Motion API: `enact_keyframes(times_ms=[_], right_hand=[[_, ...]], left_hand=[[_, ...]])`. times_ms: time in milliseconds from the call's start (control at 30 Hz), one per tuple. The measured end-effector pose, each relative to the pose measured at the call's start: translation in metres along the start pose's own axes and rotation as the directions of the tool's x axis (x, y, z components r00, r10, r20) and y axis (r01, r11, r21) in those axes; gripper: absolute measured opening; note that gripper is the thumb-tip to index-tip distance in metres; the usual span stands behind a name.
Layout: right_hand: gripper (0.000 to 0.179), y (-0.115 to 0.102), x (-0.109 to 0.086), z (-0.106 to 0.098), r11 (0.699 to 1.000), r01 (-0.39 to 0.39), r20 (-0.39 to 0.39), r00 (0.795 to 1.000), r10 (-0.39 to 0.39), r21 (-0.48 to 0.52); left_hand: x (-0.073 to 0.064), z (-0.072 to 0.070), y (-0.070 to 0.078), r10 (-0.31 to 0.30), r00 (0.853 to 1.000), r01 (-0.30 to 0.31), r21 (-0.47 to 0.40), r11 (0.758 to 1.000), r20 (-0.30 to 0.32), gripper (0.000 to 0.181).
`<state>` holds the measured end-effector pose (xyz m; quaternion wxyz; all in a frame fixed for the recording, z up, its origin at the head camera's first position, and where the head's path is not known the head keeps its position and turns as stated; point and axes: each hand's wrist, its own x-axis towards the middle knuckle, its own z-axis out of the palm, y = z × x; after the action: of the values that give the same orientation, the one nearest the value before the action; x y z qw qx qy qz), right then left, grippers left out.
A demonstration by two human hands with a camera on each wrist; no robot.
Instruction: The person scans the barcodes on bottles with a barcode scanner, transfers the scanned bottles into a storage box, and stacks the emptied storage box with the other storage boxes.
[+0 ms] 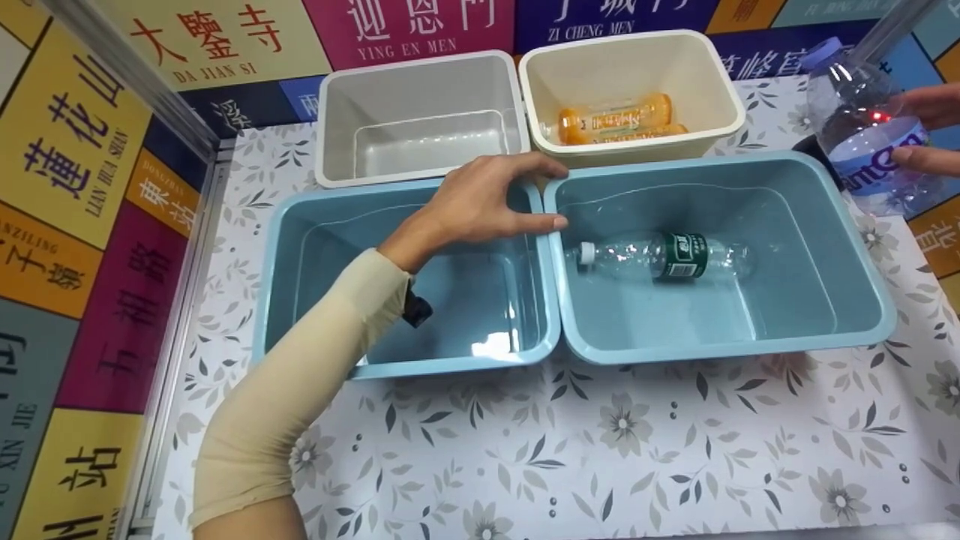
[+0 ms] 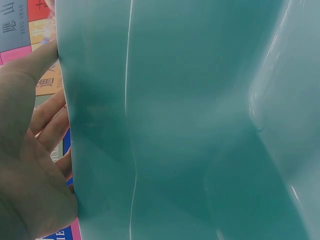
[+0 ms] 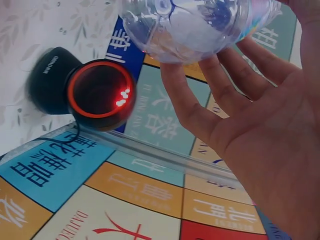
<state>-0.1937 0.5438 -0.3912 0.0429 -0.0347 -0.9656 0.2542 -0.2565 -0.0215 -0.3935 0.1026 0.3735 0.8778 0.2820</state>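
Observation:
My left hand (image 1: 480, 199) rests across the meeting rims of two blue bins, thumb and index finger stretched out. In the left wrist view this hand (image 2: 30, 165) lies along the edge of a blue wall (image 2: 180, 100). At the far right, my right hand (image 1: 934, 135) holds a large clear plastic bottle (image 1: 847, 105) with a purple-and-white label, tilted, cap up. Its fingers (image 3: 230, 90) lie along the bottle in the right wrist view. A smaller clear bottle (image 1: 637, 256) with a green label lies in the right blue bin (image 1: 727, 351).
Behind the left blue bin (image 1: 450, 367) stands a grey bin (image 1: 420, 97). Beside it, a cream bin (image 1: 622, 52) holds orange bottles (image 1: 615, 118). A black scanner (image 3: 100, 95) with a red lit ring stands at the right. Panels with Chinese characters line the table (image 1: 600, 465).

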Motion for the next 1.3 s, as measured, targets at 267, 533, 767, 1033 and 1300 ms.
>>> enact_keyframes(times_ms=[267, 533, 767, 1033, 1300], right_hand=[[0.064, 0.021, 0.01, 0.011, 0.996, -0.074, 0.002, 0.997, 0.074, 0.05], [0.058, -0.008, -0.006, 0.011, 0.99, -0.117, -0.002, 0.993, 0.118, 0.074], [0.058, -0.006, -0.003, 0.014, 0.982, -0.147, 0.008, 0.989, 0.147, 0.116], [0.062, 0.001, 0.004, 0.018, 0.969, -0.177, 0.018, 0.984, 0.177, 0.172], [0.063, 0.006, 0.002, 0.025, 0.97, -0.165, -0.061, 0.982, 0.178, 0.176]], left_hand=[[0.001, 0.002, 0.0, -0.001, 1.0, 0.001, -0.002, 1.0, 0.007, 0.069], [0.002, 0.002, 0.001, 0.005, 1.0, -0.005, -0.003, 1.0, -0.003, 0.067], [0.001, 0.001, 0.0, 0.012, 1.0, -0.013, -0.014, 1.0, -0.009, 0.067], [0.001, 0.001, -0.001, 0.006, 1.0, -0.006, -0.01, 1.0, -0.006, 0.067], [0.001, 0.001, -0.002, 0.01, 1.0, -0.01, -0.018, 1.0, 0.002, 0.067]])
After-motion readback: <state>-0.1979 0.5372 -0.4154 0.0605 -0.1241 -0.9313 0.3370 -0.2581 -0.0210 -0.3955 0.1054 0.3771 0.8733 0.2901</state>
